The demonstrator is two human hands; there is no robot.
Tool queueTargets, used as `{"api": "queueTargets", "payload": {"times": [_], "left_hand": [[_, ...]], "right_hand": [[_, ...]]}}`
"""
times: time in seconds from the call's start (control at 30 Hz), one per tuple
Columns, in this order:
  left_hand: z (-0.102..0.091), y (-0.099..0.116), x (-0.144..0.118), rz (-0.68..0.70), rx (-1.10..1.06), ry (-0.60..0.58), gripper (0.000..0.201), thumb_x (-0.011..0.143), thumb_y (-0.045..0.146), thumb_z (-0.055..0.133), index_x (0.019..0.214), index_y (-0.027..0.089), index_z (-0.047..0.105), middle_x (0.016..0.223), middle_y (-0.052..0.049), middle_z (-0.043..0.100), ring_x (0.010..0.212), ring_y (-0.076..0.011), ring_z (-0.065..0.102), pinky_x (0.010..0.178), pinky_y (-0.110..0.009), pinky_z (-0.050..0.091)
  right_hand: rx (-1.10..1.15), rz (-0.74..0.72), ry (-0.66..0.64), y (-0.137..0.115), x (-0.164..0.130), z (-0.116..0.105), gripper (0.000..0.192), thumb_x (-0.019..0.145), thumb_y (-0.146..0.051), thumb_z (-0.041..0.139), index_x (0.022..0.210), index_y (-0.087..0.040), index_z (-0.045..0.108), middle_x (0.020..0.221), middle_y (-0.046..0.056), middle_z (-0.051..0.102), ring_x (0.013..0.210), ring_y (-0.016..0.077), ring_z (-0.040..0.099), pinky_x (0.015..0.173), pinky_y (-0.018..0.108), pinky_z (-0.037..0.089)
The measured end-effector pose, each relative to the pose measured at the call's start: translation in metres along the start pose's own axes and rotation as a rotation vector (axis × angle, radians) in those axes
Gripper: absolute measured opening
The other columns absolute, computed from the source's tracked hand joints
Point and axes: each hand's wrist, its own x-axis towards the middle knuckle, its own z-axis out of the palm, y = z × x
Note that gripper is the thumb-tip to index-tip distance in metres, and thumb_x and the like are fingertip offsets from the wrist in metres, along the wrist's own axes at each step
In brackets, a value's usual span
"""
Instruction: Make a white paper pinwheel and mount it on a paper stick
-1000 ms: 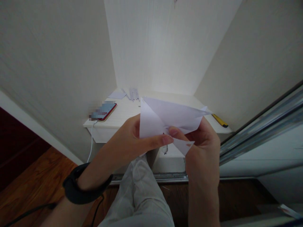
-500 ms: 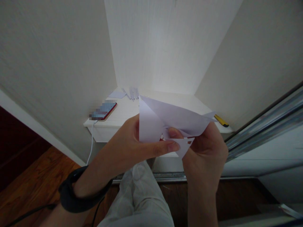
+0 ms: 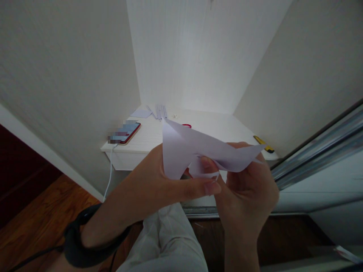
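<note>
1. Paper point(image 3: 184, 147) is up in front of the white shelf point(image 3: 221, 122), grasped by both hands.
2. I see the left hand point(image 3: 170, 189) gripping its lower left, thumb outstretched, other fingers hidden; the right hand point(image 3: 246, 185) has its thumb pressed on, fingers curled.
3. Since half a second ago, the right hand has shifted outward and lower.
4. White and folded, it tapers rightward to points.

Left hand point(image 3: 166, 187) and right hand point(image 3: 246, 190) gripping bent white paper point(image 3: 190, 147) above a white shelf point(image 3: 218, 126), cabled smartphone point(image 3: 127, 133) at left, thin strips point(image 3: 161, 112) behind it, yellow utility knife point(image 3: 263, 144) at right
</note>
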Motion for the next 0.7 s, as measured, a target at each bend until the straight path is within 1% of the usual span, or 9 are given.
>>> {"api": "queueTargets", "payload": {"times": [0.1, 0.13, 0.17, 0.23, 0.33, 0.5, 0.6, 0.7], "left_hand": [[-0.001, -0.005, 0.001, 0.017, -0.023, 0.014, 0.027, 0.071, 0.021, 0.071, 0.097, 0.025, 0.064, 0.084, 0.006, 0.068, 0.07, -0.0087, 0.062, 0.059, -0.014, 0.049], [-0.001, -0.007, 0.001, 0.032, -0.036, 0.014, 0.029, 0.071, 0.019, 0.07, 0.099, 0.025, 0.065, 0.086, 0.005, 0.069, 0.073, -0.0095, 0.063, 0.061, -0.015, 0.05], [-0.002, -0.008, 0.002, 0.043, -0.048, 0.018, 0.031, 0.07, 0.016, 0.07, 0.1, 0.025, 0.065, 0.089, 0.005, 0.07, 0.076, -0.0104, 0.064, 0.064, -0.016, 0.051], [-0.003, -0.011, 0.003, 0.036, -0.059, 0.027, 0.035, 0.07, 0.012, 0.069, 0.102, 0.026, 0.065, 0.093, 0.005, 0.071, 0.08, -0.0113, 0.066, 0.068, -0.018, 0.052], [-0.004, -0.013, 0.004, 0.017, -0.06, 0.049, 0.036, 0.069, 0.007, 0.067, 0.101, 0.024, 0.066, 0.093, 0.004, 0.072, 0.08, -0.0109, 0.066, 0.069, -0.017, 0.053], [-0.005, -0.014, 0.006, 0.035, -0.027, 0.08, 0.034, 0.07, 0.006, 0.066, 0.099, 0.023, 0.067, 0.092, 0.004, 0.072, 0.081, -0.0105, 0.066, 0.071, -0.017, 0.053], [-0.005, -0.015, 0.005, 0.029, 0.004, 0.093, 0.03, 0.072, 0.007, 0.065, 0.097, 0.023, 0.068, 0.089, 0.005, 0.072, 0.077, -0.0096, 0.066, 0.068, -0.016, 0.053], [-0.006, -0.016, 0.004, 0.036, 0.02, 0.1, 0.027, 0.073, 0.009, 0.065, 0.095, 0.024, 0.069, 0.087, 0.007, 0.072, 0.076, -0.0086, 0.066, 0.066, -0.015, 0.052]], "right_hand": [[-0.006, -0.132, 0.119, 0.005, 0.0, 0.005, 0.017, 0.073, -0.017, 0.068, 0.086, -0.025, 0.059, 0.077, -0.002, 0.061, 0.077, 0.0159, 0.06, 0.071, 0.03, 0.052], [0.029, -0.151, 0.128, 0.006, 0.0, 0.007, 0.018, 0.073, -0.015, 0.068, 0.087, -0.025, 0.059, 0.075, -0.003, 0.061, 0.072, 0.0133, 0.059, 0.068, 0.026, 0.052], [0.074, -0.142, 0.128, 0.008, 0.0, 0.008, 0.018, 0.074, -0.014, 0.067, 0.087, -0.024, 0.059, 0.075, -0.004, 0.061, 0.07, 0.0111, 0.059, 0.066, 0.024, 0.051], [0.155, -0.064, 0.1, 0.01, 0.0, 0.009, 0.019, 0.075, -0.014, 0.066, 0.09, -0.023, 0.059, 0.078, -0.004, 0.062, 0.07, 0.01, 0.059, 0.064, 0.021, 0.051], [0.197, 0.036, 0.057, 0.011, -0.001, 0.007, 0.02, 0.075, -0.017, 0.066, 0.092, -0.024, 0.06, 0.084, -0.001, 0.064, 0.076, 0.0135, 0.062, 0.068, 0.026, 0.054], [0.253, 0.106, 0.019, 0.012, 0.0, 0.005, 0.023, 0.074, -0.019, 0.066, 0.095, -0.028, 0.062, 0.088, -0.001, 0.066, 0.08, 0.0166, 0.064, 0.073, 0.031, 0.056], [0.296, 0.149, -0.001, 0.013, 0.001, 0.005, 0.027, 0.074, -0.021, 0.067, 0.1, -0.028, 0.062, 0.094, 0.0, 0.067, 0.087, 0.0189, 0.065, 0.078, 0.034, 0.056], [0.324, 0.177, -0.03, 0.015, 0.003, 0.005, 0.028, 0.073, -0.023, 0.067, 0.1, -0.028, 0.063, 0.099, 0.001, 0.068, 0.092, 0.0201, 0.065, 0.082, 0.036, 0.056]]}}
